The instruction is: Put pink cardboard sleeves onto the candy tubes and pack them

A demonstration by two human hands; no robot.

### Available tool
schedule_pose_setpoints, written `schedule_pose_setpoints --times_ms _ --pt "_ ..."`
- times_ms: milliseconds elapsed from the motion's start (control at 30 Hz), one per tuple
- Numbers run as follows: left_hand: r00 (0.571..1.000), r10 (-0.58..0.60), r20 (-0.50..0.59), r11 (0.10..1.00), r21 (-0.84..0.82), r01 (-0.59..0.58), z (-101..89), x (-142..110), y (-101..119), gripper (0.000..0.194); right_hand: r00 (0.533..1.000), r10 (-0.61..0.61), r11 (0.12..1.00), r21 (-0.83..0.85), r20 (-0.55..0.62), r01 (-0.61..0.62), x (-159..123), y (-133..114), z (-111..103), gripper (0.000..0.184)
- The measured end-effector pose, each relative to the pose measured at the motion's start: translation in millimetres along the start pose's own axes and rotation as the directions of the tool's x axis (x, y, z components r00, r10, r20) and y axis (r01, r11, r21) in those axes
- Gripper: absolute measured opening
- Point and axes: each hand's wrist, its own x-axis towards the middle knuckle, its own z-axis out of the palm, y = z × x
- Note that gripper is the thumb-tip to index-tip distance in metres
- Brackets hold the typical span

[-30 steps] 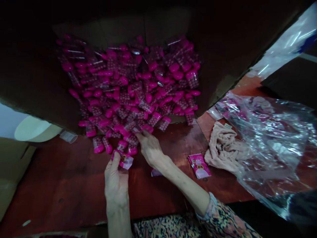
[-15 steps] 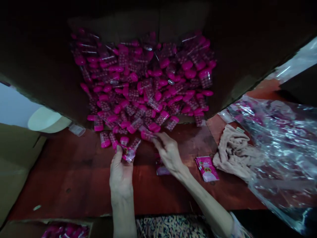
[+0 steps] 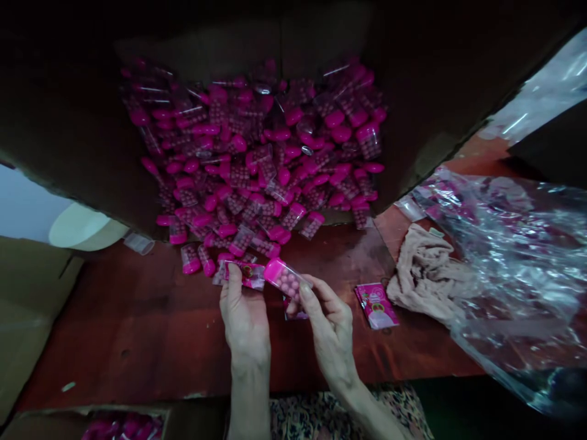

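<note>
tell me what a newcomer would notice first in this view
Probably the heap of pink-capped containers in the dark box, top centre. Below it, the right hand holds one container while the left hand grips a pink packet. Clear plastic glints at far right.

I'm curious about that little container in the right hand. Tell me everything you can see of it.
The container has a bright pink cap, in place, and a clear body, plastic by its look, with round pink beads inside. It slants, cap toward the packet in the left hand; whether they touch is unclear. The right hand pinches its clear end above the red table.
</note>
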Motion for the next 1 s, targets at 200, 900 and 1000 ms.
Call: schedule_pose_setpoints --times_ms 200,900,1000 --pt "0.998 0.058 0.035 0.997 0.038 -0.059 0.8 -4 -6 0.013 0.998 -0.038 0.998 0.045 -0.047 0.04 -7 6 0 0.017" --pt "0.985 0.156 0.074 0.973 0.16 -0.166 -3.4 3 -14 0.013 0.993 -0.114 0.983 -0.149 -0.038 0.107 -5 18 -6 0.019" --pt "0.99 0.125 0.063 0.977 0.167 -0.134 -4.3 3 -15 0.011 0.999 -0.006 0.994 -0.105 -0.051 0.001 -2 15 -8 0.02"
